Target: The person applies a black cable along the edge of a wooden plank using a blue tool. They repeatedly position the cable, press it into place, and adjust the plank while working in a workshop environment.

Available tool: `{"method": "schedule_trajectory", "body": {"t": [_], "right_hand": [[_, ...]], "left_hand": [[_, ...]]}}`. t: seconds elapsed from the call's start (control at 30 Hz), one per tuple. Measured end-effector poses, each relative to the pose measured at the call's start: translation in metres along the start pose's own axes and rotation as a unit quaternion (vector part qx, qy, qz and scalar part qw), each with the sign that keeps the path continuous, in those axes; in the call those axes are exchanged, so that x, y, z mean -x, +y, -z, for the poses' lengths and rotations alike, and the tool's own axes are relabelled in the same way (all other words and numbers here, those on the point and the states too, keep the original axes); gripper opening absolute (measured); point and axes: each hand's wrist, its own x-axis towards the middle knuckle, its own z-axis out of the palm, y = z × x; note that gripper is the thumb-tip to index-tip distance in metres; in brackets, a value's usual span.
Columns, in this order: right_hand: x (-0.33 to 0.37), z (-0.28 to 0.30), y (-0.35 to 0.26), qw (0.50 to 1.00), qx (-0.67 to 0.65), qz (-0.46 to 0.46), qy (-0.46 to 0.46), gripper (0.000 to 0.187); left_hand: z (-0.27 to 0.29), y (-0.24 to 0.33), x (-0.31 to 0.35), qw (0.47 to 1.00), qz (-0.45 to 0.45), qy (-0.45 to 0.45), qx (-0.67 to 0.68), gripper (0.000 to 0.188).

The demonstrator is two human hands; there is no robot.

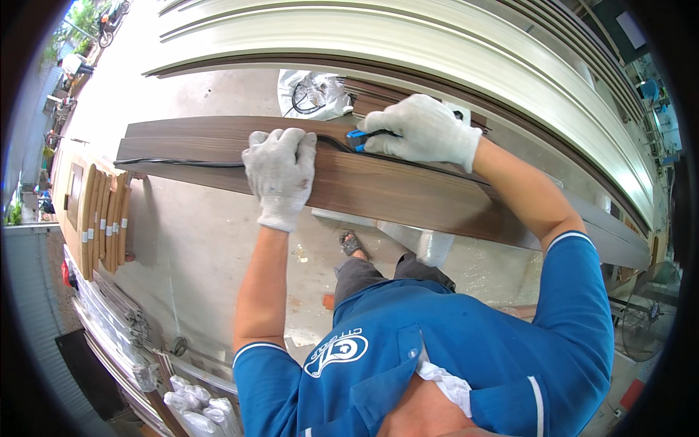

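A long dark-brown wood-look panel [408, 191] lies across in front of me, with a groove along its length. A thin black flexible strip [196, 163] runs along it, probably a rubber seal, and arches up between my hands. My left hand [280, 167], in a grey-white knit glove, is closed over the strip and presses down on the panel. My right hand [426, 131], gloved alike, is closed around a small blue-and-black tool [355, 140] touching the strip. The tool's exact kind is mostly hidden by the fingers.
Long white profiles [408, 36] lie beyond the panel. A white plastic bag [317, 93] with a black coil sits behind it. Stacked brown panels [102, 218] stand at left, above wrapped bundles [200, 408]. A fan [648, 320] is at right.
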Motion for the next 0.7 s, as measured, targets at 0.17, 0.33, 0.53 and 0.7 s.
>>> {"method": "schedule_trajectory", "body": {"t": [0.17, 0.33, 0.53, 0.7], "right_hand": [[-0.009, -0.008, -0.009, 0.999, -0.009, -0.030, 0.010, 0.032], [-0.006, -0.003, -0.014, 0.999, -0.013, -0.044, -0.004, 0.034], [-0.004, -0.004, -0.013, 0.999, -0.023, -0.025, 0.006, 0.032], [-0.003, -0.008, -0.010, 0.999, -0.027, -0.022, 0.026, 0.032]], "left_hand": [[0.007, 0.002, -0.002, 0.998, 0.017, -0.054, 0.007, 0.024], [0.030, -0.050, -0.028, 0.974, -0.064, -0.147, 0.161, 0.022], [0.053, -0.155, -0.052, 0.968, -0.042, -0.179, 0.173, 0.018], [0.067, -0.216, -0.076, 0.980, 0.009, -0.156, 0.126, 0.015]]}}
